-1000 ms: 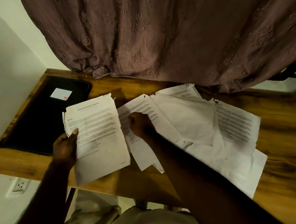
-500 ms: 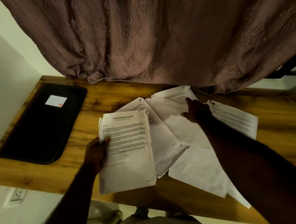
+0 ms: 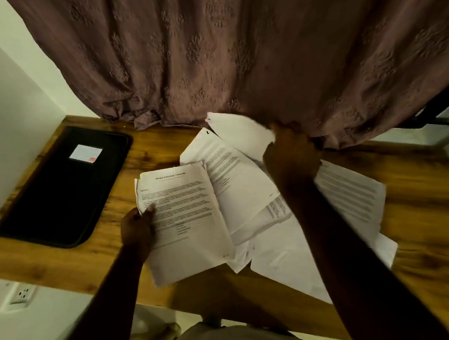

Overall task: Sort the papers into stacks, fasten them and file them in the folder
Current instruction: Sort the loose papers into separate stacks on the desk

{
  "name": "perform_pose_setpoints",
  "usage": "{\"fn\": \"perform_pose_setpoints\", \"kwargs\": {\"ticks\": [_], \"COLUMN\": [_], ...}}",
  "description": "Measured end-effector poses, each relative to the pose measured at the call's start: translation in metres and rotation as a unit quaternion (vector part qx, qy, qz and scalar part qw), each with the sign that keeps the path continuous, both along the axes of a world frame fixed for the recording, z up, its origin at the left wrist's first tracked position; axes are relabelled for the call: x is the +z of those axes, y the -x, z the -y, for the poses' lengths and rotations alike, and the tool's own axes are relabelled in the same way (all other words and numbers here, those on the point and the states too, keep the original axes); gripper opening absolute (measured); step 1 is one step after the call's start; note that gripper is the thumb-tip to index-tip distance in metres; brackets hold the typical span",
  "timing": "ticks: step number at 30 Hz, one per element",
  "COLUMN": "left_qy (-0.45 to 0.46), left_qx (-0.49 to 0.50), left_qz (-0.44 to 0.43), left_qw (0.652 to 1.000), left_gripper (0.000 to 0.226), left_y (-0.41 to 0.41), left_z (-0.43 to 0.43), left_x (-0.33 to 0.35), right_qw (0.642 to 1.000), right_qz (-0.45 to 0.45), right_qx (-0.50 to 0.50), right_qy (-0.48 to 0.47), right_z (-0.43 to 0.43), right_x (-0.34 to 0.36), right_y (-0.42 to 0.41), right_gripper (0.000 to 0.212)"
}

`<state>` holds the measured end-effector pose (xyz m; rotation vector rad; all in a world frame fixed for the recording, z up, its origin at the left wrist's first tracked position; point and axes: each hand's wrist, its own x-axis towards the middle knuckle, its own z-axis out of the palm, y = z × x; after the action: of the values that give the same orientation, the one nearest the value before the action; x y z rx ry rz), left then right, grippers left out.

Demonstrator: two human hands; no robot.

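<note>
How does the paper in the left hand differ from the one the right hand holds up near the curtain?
The left hand holds the printed paper with heading and text lines facing up; the lifted paper in the right hand shows a blank side. The printed paper lies low over the near edge of the table; the lifted paper is raised at the back by the curtain. Both are white and gripped at one edge.

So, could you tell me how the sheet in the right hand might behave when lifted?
Probably floppy: the sheet curves away from where the right hand pinches it. Likely very light, seemingly one thin page. It may brush the curtain close behind.
</note>
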<state>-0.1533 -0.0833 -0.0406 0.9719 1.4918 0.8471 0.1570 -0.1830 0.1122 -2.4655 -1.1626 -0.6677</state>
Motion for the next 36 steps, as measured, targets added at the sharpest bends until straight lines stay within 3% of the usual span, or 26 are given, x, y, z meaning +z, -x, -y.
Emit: {"fn": "perform_pose_setpoints", "kwargs": {"ticks": [1,6,11,17,24,36], "left_qy": [-0.004,-0.014,-0.003,0.007,0.023,0.012], "left_qx": [0.001,-0.003,0.008,0.001,0.003,-0.001], "left_qz": [-0.018,-0.076,-0.108,-0.137,-0.149,-0.146], "left_qw": [1.0,0.997,0.994,0.991,0.989,0.989], "left_gripper": [0.016,0.02,0.02,0.025,0.025,0.023], "left_y": [0.002,0.013,0.029,0.041,0.052,0.052], "left_z": [0.001,0.003,0.011,0.017,0.022,0.034], "left_x": [0.0,-0.005,-0.008,-0.008,-0.005,-0.002], "right_qw": [1.0,0.965,0.914,0.892,0.889,0.899], "right_qz": [0.017,-0.138,-0.201,-0.238,-0.235,-0.222], "right_qx": [0.026,0.165,0.181,0.193,0.206,0.216], "right_qy": [0.004,0.147,0.304,0.332,0.333,0.309], "right_z": [0.004,0.025,0.031,0.027,0.027,0.031], "right_x": [-0.001,-0.061,-0.116,-0.132,-0.136,-0.157], "right_y": [0.019,0.107,0.126,0.124,0.135,0.146], "right_gripper": [0.028,0.03,0.046,0.051,0.076,0.07]}}
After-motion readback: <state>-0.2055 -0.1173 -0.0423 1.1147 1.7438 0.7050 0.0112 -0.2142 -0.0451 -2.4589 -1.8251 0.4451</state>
